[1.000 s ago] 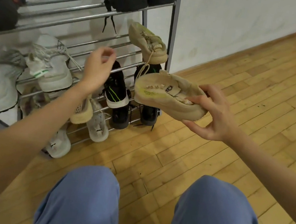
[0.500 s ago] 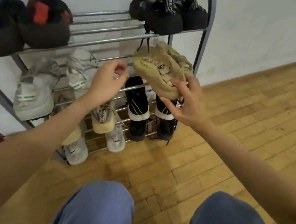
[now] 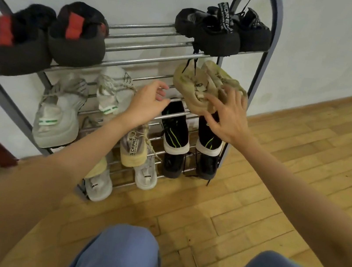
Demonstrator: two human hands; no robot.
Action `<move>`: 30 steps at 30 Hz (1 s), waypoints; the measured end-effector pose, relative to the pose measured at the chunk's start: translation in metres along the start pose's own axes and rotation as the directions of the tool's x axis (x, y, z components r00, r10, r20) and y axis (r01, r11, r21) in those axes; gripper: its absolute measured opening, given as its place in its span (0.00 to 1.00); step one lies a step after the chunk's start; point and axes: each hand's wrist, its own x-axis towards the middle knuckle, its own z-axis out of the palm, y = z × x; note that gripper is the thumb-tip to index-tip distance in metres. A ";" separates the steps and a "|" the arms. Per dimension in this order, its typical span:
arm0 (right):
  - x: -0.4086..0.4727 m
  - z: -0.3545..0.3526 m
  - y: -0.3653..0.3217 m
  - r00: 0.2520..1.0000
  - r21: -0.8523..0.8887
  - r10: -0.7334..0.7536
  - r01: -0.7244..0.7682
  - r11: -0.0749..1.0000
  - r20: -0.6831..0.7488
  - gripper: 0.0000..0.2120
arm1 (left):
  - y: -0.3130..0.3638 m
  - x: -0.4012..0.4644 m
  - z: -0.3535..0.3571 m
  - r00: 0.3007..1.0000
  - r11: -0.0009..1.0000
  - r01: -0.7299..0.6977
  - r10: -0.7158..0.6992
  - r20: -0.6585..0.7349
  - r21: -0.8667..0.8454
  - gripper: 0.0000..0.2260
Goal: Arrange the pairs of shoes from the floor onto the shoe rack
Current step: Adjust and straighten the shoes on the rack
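Observation:
The metal shoe rack (image 3: 268,55) stands against the white wall. Two beige sneakers lie side by side at the right end of its second tier: the nearer beige sneaker (image 3: 189,82) and its mate (image 3: 220,74). My right hand (image 3: 228,116) rests on the nearer one's heel end with fingers spread and fairly straight. My left hand (image 3: 147,103) hovers just left of it at the tier's front rail, fingers loosely curled and holding nothing.
Black-and-red slippers (image 3: 77,34) and black shoes (image 3: 218,34) fill the top tier. White sneakers (image 3: 57,119), black shoes with green stripes (image 3: 175,133) and pale sneakers (image 3: 133,149) sit lower. Wooden floor (image 3: 302,176) lies to the right. My knees (image 3: 118,258) are in front.
My right hand carried the beige sneaker up from in front of the rack onto the second tier beside its mate, then loosened its grip. My left hand stayed near the rail.

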 end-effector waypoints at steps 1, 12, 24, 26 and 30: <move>-0.002 -0.004 0.005 1.000 0.002 0.019 -0.019 1.000 -0.022 0.23 | 0.002 0.002 0.006 1.000 1.000 -0.005 0.005 0.017 -0.004 0.17; -0.005 -0.010 0.052 0.969 0.301 0.216 -0.242 0.922 0.118 0.23 | 0.017 0.021 0.074 0.993 0.999 -0.023 0.027 0.118 -0.034 0.37; 0.000 -0.010 0.056 0.965 0.297 0.237 -0.259 0.919 0.108 0.21 | 0.029 0.025 0.095 0.998 0.999 -0.041 0.040 -0.045 -0.024 0.23; 0.000 -0.011 0.053 0.961 0.278 0.252 -0.275 0.920 0.115 0.21 | 0.031 0.024 0.095 0.998 0.999 -0.049 0.049 -0.045 -0.008 0.23; -0.001 -0.008 0.043 0.948 0.247 0.288 -0.313 0.917 0.132 0.22 | 0.037 0.022 0.090 0.998 0.996 -0.061 0.061 0.010 0.057 0.25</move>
